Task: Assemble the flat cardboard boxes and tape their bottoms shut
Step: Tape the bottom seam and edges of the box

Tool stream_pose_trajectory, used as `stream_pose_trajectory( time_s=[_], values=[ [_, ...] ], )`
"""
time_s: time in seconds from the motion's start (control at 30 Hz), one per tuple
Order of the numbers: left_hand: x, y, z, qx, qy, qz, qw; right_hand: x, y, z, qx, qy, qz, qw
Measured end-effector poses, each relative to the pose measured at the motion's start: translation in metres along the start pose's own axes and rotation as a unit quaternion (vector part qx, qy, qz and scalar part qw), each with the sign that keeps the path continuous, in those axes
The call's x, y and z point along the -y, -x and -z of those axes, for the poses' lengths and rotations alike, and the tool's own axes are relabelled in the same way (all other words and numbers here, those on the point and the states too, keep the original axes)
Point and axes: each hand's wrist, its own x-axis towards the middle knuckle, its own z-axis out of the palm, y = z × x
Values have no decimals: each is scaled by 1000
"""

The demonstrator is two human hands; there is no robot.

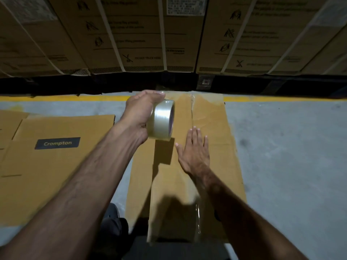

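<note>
A brown cardboard box (216,128) stands in front of me with its bottom flaps folded shut and facing up. A strip of clear tape (192,109) runs along the centre seam. My left hand (139,113) grips a roll of clear tape (162,121) and holds it in the air above the box's left half. My right hand (195,149) lies flat with straight fingers on the seam near the middle of the box.
Flat cardboard boxes (56,156), one printed "Crompton", lie on the grey floor (291,156) to the left. A yellow floor line (65,98) runs behind them. Large strapped cartons (142,34) on dark pallets form a wall at the back. A shoe (112,212) shows near the bottom.
</note>
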Motion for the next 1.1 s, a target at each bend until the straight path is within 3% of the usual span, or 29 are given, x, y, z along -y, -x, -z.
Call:
stream_pose_trajectory(
  time_s=[0.43,0.7,0.87,0.97,1.03,1.1],
  values=[
    [-8,37,5,12,-40,-10,999,21,188,-37,32,25,-18,999],
    [10,63,7,-14,-69,4,998,12,296,-66,-45,5,-15,999],
    [15,84,-2,28,-83,-4,996,22,331,-62,-7,4,-47,999],
    [17,88,0,39,-93,-7,995,37,343,-60,75,-61,-81,992],
    [18,89,1,34,-99,-10,994,55,348,-59,84,-150,-136,976],
    [19,87,1,24,-99,-11,995,75,339,-50,70,-318,-217,920]
  ],
)
